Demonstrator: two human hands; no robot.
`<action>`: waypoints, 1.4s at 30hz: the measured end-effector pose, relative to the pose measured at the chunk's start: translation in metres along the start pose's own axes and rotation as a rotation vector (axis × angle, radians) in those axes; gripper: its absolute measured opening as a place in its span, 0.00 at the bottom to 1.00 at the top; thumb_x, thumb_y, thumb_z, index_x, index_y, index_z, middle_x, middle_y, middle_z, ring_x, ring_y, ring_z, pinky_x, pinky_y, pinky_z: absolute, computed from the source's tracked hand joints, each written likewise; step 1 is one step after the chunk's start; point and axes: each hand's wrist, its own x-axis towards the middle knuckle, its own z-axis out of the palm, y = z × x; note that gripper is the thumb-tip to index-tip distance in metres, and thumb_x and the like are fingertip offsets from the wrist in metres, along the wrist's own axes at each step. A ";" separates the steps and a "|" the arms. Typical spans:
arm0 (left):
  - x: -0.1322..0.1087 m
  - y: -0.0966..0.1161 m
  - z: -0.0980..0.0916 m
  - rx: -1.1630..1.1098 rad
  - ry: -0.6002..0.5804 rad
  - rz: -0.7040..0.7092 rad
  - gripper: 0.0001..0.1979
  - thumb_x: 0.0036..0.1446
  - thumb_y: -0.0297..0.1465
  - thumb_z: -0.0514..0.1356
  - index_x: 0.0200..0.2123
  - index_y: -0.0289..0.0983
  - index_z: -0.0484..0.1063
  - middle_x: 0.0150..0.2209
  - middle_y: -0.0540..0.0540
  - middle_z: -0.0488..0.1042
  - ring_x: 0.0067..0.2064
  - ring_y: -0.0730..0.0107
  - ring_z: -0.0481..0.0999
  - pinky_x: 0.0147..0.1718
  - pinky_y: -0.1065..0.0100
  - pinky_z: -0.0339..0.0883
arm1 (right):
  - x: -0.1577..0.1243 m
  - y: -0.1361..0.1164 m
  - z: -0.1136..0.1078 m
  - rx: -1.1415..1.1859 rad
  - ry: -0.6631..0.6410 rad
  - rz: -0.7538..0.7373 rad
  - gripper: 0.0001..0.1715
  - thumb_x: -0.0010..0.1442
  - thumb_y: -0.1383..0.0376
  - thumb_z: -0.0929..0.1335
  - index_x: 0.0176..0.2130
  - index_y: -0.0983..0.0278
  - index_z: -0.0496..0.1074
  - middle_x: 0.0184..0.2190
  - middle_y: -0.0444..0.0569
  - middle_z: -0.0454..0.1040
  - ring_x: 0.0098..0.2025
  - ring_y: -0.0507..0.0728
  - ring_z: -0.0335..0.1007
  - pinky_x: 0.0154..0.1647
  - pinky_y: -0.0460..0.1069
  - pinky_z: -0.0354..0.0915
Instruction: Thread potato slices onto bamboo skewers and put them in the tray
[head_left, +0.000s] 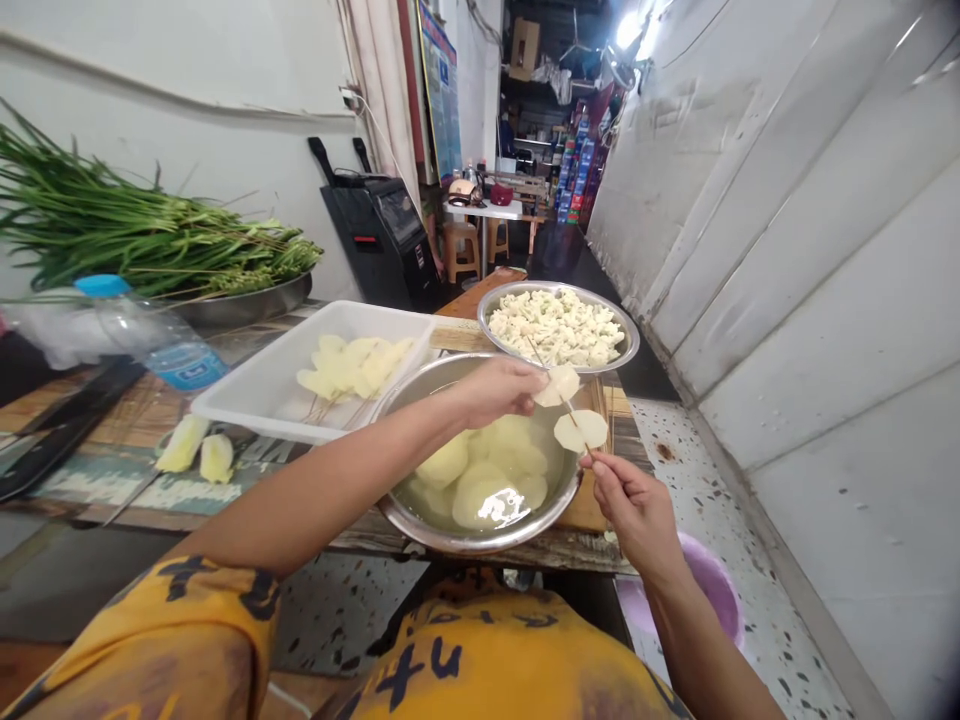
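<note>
Between my hands a thin wooden skewer [534, 350] runs at a slant through two pale slices. My left hand [504, 390] pinches the upper potato slice [560, 385] near the skewer's pointed end. Below it on the stick sits a second potato slice [581, 431]. My right hand [630, 505] is closed on the skewer's lower end, just under that slice. Beneath both hands stands a steel basin [480, 543] of water with several pale potato slices [487, 480] in it.
A white plastic tray [255, 385] holds skewered slices. Behind the basin is a steel bowl [630, 345] of whitish pieces. At left are a water bottle [176, 350], a knife [67, 430] and green stalks [150, 230]. A purple tub [709, 580] stands on the floor.
</note>
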 end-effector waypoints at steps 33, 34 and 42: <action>0.028 -0.015 -0.031 0.251 0.206 0.043 0.06 0.51 0.29 0.62 0.30 0.34 0.67 0.23 0.47 0.74 0.26 0.71 0.76 0.23 0.75 0.62 | -0.017 -0.011 -0.017 -0.171 -0.074 0.082 0.18 0.60 0.56 0.64 0.40 0.68 0.73 0.18 0.40 0.55 0.20 0.48 0.47 0.18 0.44 0.44; 0.027 -0.012 -0.031 0.204 0.247 0.073 0.06 0.50 0.27 0.63 0.29 0.33 0.67 0.23 0.47 0.75 0.26 0.72 0.76 0.24 0.75 0.63 | -0.018 -0.010 -0.017 -0.200 -0.090 0.085 0.19 0.61 0.56 0.64 0.40 0.68 0.73 0.18 0.40 0.56 0.20 0.49 0.47 0.19 0.44 0.44; 0.024 -0.007 -0.031 0.185 0.400 0.168 0.07 0.48 0.29 0.64 0.24 0.32 0.70 0.21 0.48 0.72 0.23 0.76 0.72 0.23 0.75 0.61 | -0.016 -0.010 -0.015 -0.223 -0.053 0.090 0.22 0.61 0.53 0.63 0.41 0.69 0.74 0.18 0.39 0.53 0.19 0.49 0.46 0.19 0.45 0.44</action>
